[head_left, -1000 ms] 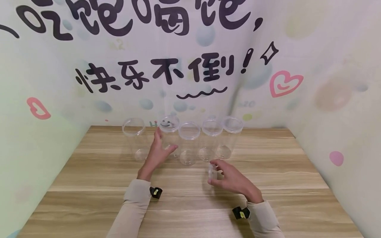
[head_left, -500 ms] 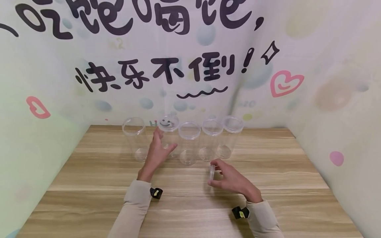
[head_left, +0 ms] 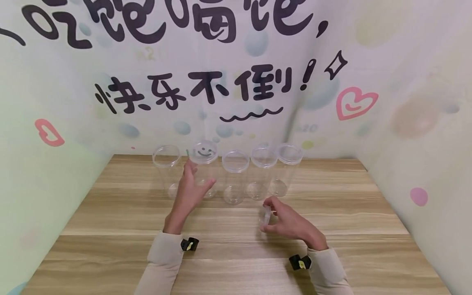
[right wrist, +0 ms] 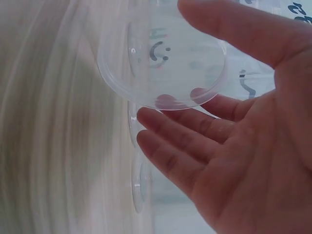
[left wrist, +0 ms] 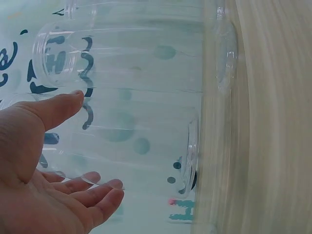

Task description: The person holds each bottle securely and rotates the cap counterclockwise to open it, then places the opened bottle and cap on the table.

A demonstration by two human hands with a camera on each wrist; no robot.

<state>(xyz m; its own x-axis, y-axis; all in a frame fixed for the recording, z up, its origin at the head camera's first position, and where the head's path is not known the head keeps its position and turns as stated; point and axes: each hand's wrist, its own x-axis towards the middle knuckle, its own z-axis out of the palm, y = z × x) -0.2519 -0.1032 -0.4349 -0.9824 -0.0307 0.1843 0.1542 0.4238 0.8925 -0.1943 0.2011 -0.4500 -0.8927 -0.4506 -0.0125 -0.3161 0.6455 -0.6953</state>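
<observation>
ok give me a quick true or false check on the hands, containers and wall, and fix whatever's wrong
1. Five clear containers form a row along the back of the table. True.
2. The right hand is empty. False: it holds a clear round lid by its edge.
3. The left hand is at the second container from the left. True.
4. Both sleeves are black. False: they are light beige.
5. The wall has no writing on it. False: it carries large dark characters.
</observation>
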